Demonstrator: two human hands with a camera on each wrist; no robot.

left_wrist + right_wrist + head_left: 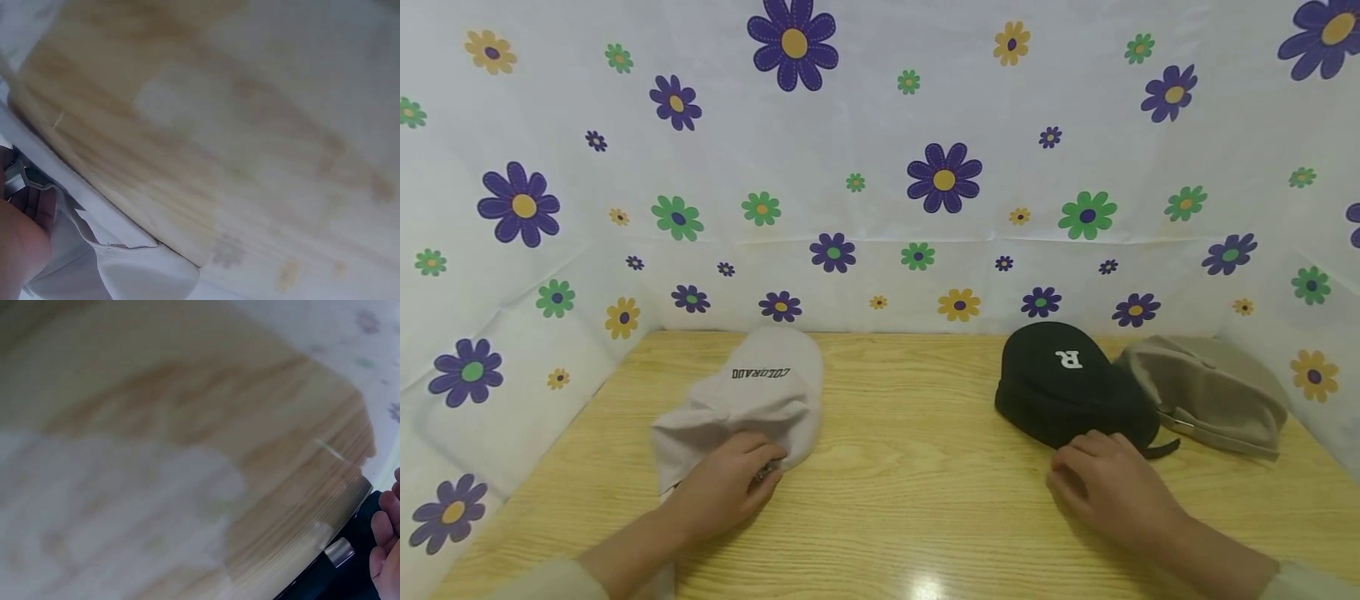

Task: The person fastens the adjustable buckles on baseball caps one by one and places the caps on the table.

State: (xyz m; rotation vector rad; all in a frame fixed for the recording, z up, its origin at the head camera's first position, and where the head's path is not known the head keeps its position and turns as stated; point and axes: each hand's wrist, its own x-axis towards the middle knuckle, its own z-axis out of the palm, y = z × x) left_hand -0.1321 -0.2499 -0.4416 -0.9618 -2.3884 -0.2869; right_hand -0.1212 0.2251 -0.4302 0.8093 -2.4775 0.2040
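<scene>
At the left lies a pale beige cap point(775, 367) marked "COLORADO", its lettering upside down in the head view. My left hand point(726, 483) grips its near rim; a metal buckle point(15, 181) shows beside the fingers in the left wrist view. Toward the right is a black cap point(1060, 392) with a white "R". My right hand point(1116, 492) has its fingers curled at the near rim of this cap. In the right wrist view the fingertips point(382, 528) lie against dark fabric, close to a strap buckle point(340, 551). The thumb's contact is hidden.
A brown-khaki cap point(1210, 392) sits at the far right, partly behind the black one. The wooden table point(887, 467) meets flowered white cloth point(880, 150) at the back and sides. Both wrist views are hazy over much of their area.
</scene>
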